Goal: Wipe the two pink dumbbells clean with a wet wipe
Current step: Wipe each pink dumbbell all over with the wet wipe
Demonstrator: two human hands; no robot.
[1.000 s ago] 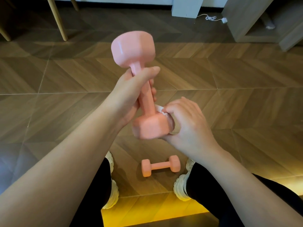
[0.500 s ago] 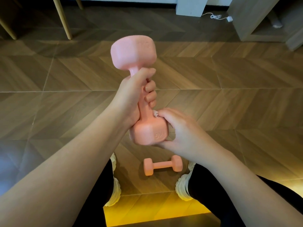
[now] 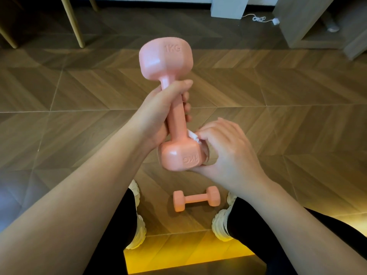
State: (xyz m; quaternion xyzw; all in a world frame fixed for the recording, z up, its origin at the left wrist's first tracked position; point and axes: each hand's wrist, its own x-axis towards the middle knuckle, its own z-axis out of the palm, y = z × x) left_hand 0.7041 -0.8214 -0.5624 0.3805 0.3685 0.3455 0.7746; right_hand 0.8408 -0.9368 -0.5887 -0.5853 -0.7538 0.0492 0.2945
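Note:
My left hand [image 3: 156, 114] grips the handle of a pink 1KG dumbbell [image 3: 166, 62], held nearly upright in front of me. My right hand [image 3: 228, 153] wraps round the right side of its lower head and pinches a crumpled white wet wipe [image 3: 193, 135] against it, where the handle meets the head. Most of the wipe is hidden under my fingers. A second pink dumbbell [image 3: 196, 198] lies on the floor between my feet.
Wood-pattern floor [image 3: 278, 116] all around. My white shoes [image 3: 220, 227] flank the lying dumbbell. Wooden chair legs [image 3: 73, 22] stand at the back left. A white post [image 3: 228, 6], a white cable [image 3: 260, 18] and a grey cabinet [image 3: 309, 20] are at the back right.
The held dumbbell has turned in my left hand, so the 1KG marks now face me. My right hand has shifted with the wipe over the lower head.

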